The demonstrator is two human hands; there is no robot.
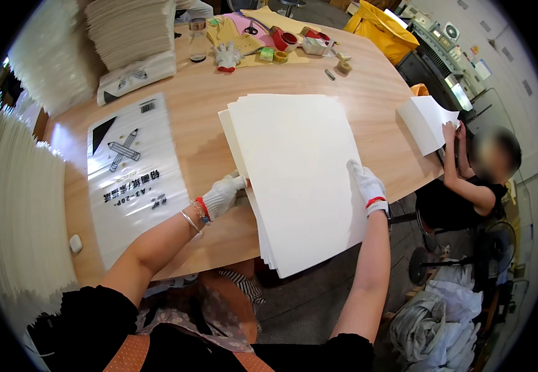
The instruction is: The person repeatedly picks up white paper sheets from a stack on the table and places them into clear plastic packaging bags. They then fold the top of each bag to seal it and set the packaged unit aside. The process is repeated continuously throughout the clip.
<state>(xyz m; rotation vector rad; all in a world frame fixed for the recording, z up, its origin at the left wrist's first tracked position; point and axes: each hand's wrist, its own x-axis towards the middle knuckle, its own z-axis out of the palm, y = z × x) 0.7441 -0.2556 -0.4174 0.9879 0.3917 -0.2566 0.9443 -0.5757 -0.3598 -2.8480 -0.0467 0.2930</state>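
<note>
A stack of large white paper sheets (pixel 300 180) is held between my two gloved hands, its near end reaching past the table's front edge. The sheets are slightly fanned at the left side and the lower corner. My left hand (pixel 224 193), in a white knit glove, is closed on the stack's left edge, with some fingertips hidden. Along the right edge, my right hand (pixel 367 183) grips the stack in a matching glove, thumb on top and the other fingers out of sight. Left of the stack, a clear printed plastic bag (pixel 135 167) lies flat on the table.
Tall stacks of paper (pixel 18 211) and plastic bags (pixel 55 59) line the left. Across the wooden table (pixel 207 93) lie a glass bottle (pixel 197 40), spare gloves (pixel 226 57) and tape dispensers (pixel 284 40). At the right, a person (pixel 467 167) handles white sheets (pixel 427 124) near a fan (pixel 495 248).
</note>
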